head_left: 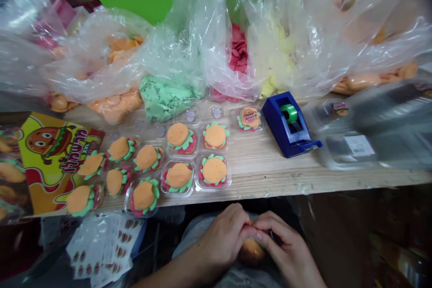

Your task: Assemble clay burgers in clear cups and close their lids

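Note:
Low in front of me, below the table edge, my left hand (224,231) and my right hand (281,240) meet around a burger-shaped sweet (253,252). Its rounded orange top has a shine, as if under clear plastic, but the fingers and blur hide most of it. Both thumbs and forefingers are pinched together at its far side. Above the hands, burger-shaped sweets (214,170) with orange tops, green frills and red layers stand in open clear plastic boxes (194,189). One burger with a printed label (250,117) sits further back.
A blue tape dispenser (286,128) with green tape stands right of the burgers, near clear plastic boxes (347,148). Plastic bags of orange, green (168,96), red (238,49) and yellow pieces line the back. A printed carton (50,162) and sticker sheets (104,247) are at left.

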Demonstrator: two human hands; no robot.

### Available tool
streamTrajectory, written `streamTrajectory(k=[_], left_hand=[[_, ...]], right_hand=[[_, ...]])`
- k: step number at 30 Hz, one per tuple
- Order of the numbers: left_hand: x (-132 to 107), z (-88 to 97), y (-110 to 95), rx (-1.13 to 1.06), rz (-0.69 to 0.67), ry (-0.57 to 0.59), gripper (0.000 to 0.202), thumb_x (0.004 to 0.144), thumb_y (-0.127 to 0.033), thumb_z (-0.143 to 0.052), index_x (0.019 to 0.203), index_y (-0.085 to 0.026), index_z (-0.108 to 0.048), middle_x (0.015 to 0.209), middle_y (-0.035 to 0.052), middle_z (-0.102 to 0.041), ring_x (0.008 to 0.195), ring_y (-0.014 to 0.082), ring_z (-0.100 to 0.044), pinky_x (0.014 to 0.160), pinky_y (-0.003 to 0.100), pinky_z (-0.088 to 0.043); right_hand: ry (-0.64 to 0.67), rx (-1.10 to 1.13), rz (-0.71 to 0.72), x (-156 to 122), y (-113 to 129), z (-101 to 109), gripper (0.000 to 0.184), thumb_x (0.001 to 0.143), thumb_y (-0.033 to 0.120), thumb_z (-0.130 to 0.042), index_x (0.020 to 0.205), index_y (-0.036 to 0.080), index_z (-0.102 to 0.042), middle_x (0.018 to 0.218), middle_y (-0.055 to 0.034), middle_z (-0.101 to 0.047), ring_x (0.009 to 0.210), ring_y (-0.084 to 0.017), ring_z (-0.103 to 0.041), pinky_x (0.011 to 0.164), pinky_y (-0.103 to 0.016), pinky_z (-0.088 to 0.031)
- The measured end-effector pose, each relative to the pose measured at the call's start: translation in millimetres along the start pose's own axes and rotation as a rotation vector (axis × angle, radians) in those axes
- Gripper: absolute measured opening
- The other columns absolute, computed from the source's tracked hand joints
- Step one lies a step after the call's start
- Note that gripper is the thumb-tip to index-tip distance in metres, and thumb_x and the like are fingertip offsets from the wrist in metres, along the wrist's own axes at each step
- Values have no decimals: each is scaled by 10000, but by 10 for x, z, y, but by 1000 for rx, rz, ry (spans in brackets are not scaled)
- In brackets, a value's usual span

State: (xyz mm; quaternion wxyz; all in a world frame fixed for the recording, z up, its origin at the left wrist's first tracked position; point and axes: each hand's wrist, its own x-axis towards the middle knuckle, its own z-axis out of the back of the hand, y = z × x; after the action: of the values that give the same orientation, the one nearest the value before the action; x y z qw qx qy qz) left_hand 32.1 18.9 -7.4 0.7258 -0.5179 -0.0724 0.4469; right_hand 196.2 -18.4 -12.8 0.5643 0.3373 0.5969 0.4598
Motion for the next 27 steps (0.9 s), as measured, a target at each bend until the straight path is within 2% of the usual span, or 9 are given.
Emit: streamTrajectory(k=[6,10,14,17,20,22,24,25,27], left_hand=[[34,167,-187,-199,124,-205,122,886,-248,-416,904,-196,-524,848,20,-561,807,143,-518,731,254,-408],[20,317,-261,-500,177,-266,178,891,-276,-418,1010,-219,-538,769,-22,-544,648,96,-515,613,200,-428],[46,475,-312,-590,165,-459,227,895,-256,-401,1096,-228,-500,780,-29,-544,604,79,-527,624,204,-446],[32,625,-265,-362,96,-514,158,884,-242,-420,931,-208,-567,873,6,-562,745,108,-558,706,226,-447],[-25,834,-128,33,8,-541,211,845,-234,-502,648,-180,-552,946,36,-579,925,161,-539,830,269,-413],[-27,1020,-34,296,-29,-621,131,848,-207,-493,779,-189,-602,1061,57,-562,1024,190,-508,906,318,-382],[63,1238,30,508,-33,-684,278,874,-166,-411,1118,-190,-542,1203,96,-501,1144,213,-441,967,368,-346],[156,1354,50,593,-12,-684,373,882,-149,-366,1247,-171,-443,1259,116,-465,1186,218,-409,983,381,-337],[431,1581,75,733,49,-633,432,886,-149,-336,1317,-123,-352,1269,132,-477,1186,218,-418,994,378,-334]], right_hand=[[-256,342,-150,124,67,159,85,726,315,-673,740,232,-667,727,1,-629,692,-143,-581,638,-220,-469],[-344,634,-242,192,221,223,152,665,338,-727,755,235,-662,709,9,-631,642,-131,-572,615,-236,-475],[-436,639,-208,394,312,234,177,655,370,-725,743,238,-647,704,18,-616,606,-118,-560,578,-232,-473],[-522,523,-134,613,218,280,206,683,372,-701,837,246,-649,815,9,-621,737,-131,-570,696,-238,-471],[-538,367,-120,680,98,321,457,688,354,-697,1117,254,-577,949,-12,-600,805,-150,-569,765,-266,-455],[-625,140,-90,597,67,318,593,718,383,-656,1264,264,-458,1014,-26,-572,792,-161,-572,765,-300,-455],[-685,-90,-67,467,81,276,545,766,400,-592,1273,259,-452,973,-27,-583,794,-170,-574,795,-318,-441],[-666,-150,-70,412,98,236,483,786,400,-564,1240,251,-492,911,-23,-600,793,-175,-577,805,-319,-437],[-515,-149,-86,367,131,113,385,808,406,-527,1152,238,-571,821,-25,-622,785,-184,-590,797,-314,-447]])
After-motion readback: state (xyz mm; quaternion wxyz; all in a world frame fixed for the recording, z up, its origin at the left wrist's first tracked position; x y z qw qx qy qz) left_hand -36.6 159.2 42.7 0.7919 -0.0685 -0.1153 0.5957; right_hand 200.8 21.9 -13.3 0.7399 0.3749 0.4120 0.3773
